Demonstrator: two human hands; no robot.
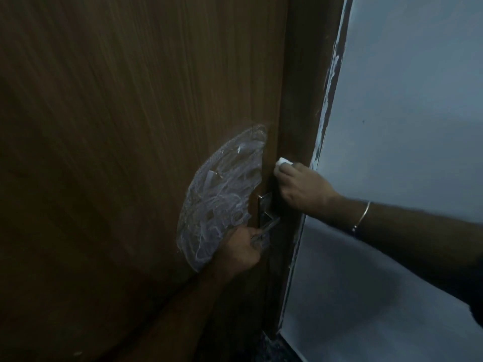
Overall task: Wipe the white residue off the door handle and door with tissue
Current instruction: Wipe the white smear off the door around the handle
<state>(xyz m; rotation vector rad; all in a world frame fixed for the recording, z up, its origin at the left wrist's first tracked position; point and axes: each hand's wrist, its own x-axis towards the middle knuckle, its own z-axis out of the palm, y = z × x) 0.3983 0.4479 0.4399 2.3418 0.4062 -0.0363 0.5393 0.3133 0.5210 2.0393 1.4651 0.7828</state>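
The door (117, 126) is brown wood and fills the left part of the view. A wide patch of white residue (222, 202) lies on it, just left of the metal handle (266, 226) and its plate. The patch is full of smeared lines, and I judge that most of it is still to be wiped.

The left hand (243, 249) comes from below, and its fingers are curled around the lever of the handle. I think it holds the lever so that the door does not swing while the other hand rubs. The lower edge of the residue touches this hand.

The right hand (298, 186) reaches in from the right, with a thin bangle (362, 216) on the wrist. Its fingers are closed on a small folded tissue (283, 162), which shows white at the fingertips. The tissue is pressed at the edge of the door, just right of the top of the patch and above the plate. This place makes sense, because a stroke can start from the clean wood and go into the residue.

To the right are the dark door frame (303, 100) and a pale wall (405, 100).

The wet patch can spread more if the small tissue becomes full.
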